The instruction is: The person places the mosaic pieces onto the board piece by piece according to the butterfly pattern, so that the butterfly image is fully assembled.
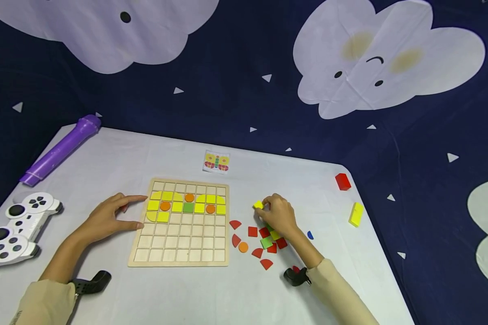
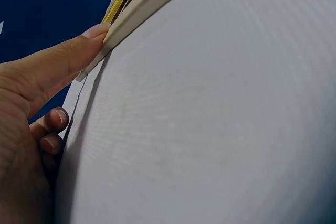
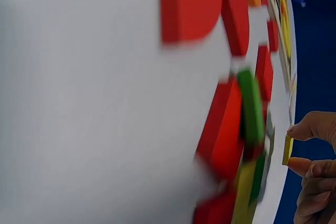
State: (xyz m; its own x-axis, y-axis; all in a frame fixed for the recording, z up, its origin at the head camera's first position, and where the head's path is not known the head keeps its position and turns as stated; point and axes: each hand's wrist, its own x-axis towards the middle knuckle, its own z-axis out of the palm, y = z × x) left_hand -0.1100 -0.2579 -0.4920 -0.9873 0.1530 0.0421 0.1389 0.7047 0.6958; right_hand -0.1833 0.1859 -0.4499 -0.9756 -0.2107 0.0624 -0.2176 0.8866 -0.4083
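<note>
Plainly, a small yellow tile (image 1: 258, 205) was in the grasp of the right hand (image 1: 279, 215), pinched between thumb and forefinger a little to the right of the wooden board (image 1: 179, 262); whether it touched the cloth beneath could not be told. In the right wrist view the tile stood out edge-on between the two fingertips, the other fingers curled in toward the palm.

The left hand (image 1: 105, 219) grasped nothing: its forefinger and thumb reached out straight, spread apart, their tips at the left edge of the board. On the board's upper part lay yellow pieces, three orange discs among them, and one green square (image 1: 188, 207) near the middle.

Below the right hand, loose pieces were scattered: red quarter-rounds (image 1: 266, 264), red squares (image 1: 252, 231), a second green square (image 1: 266, 243) and a loose orange disc (image 1: 243, 247). A small blue piece (image 1: 310, 234) lay right of the forearm.

Beyond the board rested a card (image 1: 217, 162) with a butterfly pattern. Farther right were a red block (image 1: 343, 182) and a yellow block (image 1: 355, 214); at the far left, a white game controller (image 1: 22, 228) lay nearer than a purple microphone (image 1: 61, 151). Behind the white table (image 1: 268, 298) hung a dark blue backdrop (image 1: 244, 104) with pale clouds.
</note>
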